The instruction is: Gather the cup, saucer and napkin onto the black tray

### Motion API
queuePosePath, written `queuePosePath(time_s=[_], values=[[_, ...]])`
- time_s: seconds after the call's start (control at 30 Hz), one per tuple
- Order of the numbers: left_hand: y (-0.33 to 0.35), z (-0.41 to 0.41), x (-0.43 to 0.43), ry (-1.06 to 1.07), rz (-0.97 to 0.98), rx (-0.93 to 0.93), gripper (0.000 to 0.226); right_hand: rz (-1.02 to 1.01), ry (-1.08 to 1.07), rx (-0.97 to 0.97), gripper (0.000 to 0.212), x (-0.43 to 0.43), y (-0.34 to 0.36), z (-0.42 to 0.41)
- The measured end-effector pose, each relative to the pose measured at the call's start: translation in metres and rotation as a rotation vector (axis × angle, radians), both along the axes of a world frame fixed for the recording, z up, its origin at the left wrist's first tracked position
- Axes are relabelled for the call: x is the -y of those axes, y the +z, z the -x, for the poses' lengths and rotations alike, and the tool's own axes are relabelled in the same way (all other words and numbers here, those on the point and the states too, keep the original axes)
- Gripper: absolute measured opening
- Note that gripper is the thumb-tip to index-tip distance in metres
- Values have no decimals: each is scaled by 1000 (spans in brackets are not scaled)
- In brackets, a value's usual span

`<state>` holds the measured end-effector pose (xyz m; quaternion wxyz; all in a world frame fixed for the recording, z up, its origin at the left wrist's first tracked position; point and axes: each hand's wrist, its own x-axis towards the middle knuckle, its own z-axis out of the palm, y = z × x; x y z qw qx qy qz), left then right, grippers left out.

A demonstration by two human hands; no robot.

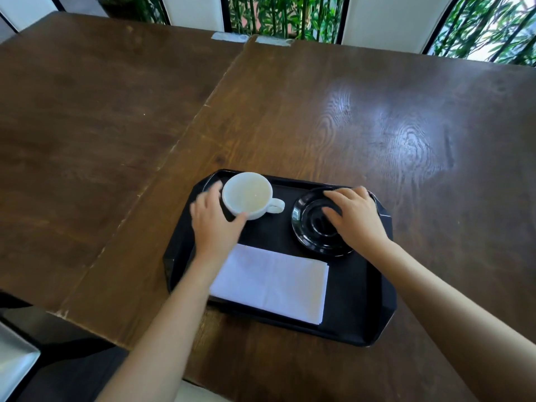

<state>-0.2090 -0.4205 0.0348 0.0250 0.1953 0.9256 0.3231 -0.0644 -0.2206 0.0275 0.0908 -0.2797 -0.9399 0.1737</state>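
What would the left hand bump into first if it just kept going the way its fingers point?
Probably the white cup: the left hand is already curled around its near-left side, fingers pointing up and away. Past the cup, the black tray rim comes next, then bare table.

Dark brown wooden table [319,111], worn seam running diagonally across its top, black tray [377,300] lying directly on it near the front edge

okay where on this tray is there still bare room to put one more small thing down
On the black tray, the strip right of the white napkin and below the black saucer is bare. A narrower gap lies between the white cup and saucer. The far edge is crowded: left hand on the cup, right hand on the saucer.
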Motion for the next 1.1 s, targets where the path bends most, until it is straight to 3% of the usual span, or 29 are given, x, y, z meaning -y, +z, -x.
queuePosePath(time_s=[0.1,0.2,0.27,0.43,0.97,1.1], values=[[1,37,3,-142,152,135,111,-10,191,80,40,14,4,39],[-10,55,-1,-279,95,370,122,-34,289,191,42,23,1,62],[-17,60,-1,-318,61,422,117,-14,291,191,36,25,-1,66],[-22,59,4,-368,-66,362,77,7,266,146,23,26,-4,66],[-14,54,16,-459,-28,452,74,59,265,68,19,36,-18,55],[4,59,10,-410,142,425,96,40,298,150,35,30,-13,51]])
